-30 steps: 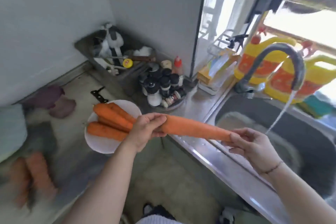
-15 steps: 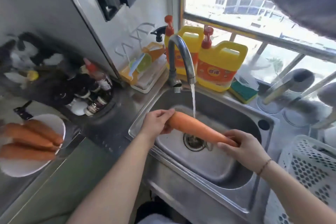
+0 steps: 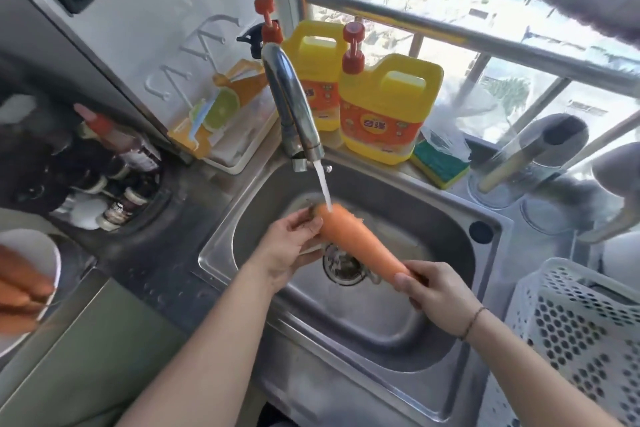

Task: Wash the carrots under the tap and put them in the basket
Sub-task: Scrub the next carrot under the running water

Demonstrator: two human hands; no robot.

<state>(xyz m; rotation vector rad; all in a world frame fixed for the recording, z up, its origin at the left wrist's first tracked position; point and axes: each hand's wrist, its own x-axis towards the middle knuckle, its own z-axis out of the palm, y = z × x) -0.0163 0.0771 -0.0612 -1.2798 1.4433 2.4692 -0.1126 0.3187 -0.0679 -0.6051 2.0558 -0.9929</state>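
A long orange carrot (image 3: pixel 356 243) lies slantwise over the steel sink (image 3: pixel 460 253). My left hand (image 3: pixel 287 250) grips its thick end, and my right hand (image 3: pixel 429 288) pinches its thin tip. Water runs from the chrome tap (image 3: pixel 294 107) onto the carrot's thick end. A white perforated basket (image 3: pixel 571 322) stands at the right of the sink. More carrots (image 3: pixel 20 284) lie on a white plate (image 3: pixel 41 250) at the far left edge, partly cut off by the frame.
Two yellow detergent jugs (image 3: pixel 384 107) and a green-and-yellow sponge (image 3: pixel 440 163) stand behind the sink on the window sill. A rack of spice bottles (image 3: pixel 114 180) sits left of the sink. Grey handled pots (image 3: pixel 540 149) are at the right rear.
Both hands carried the carrot from above the plate rightward over the sink, then up under the running water. The view swung right toward the sink and basket.
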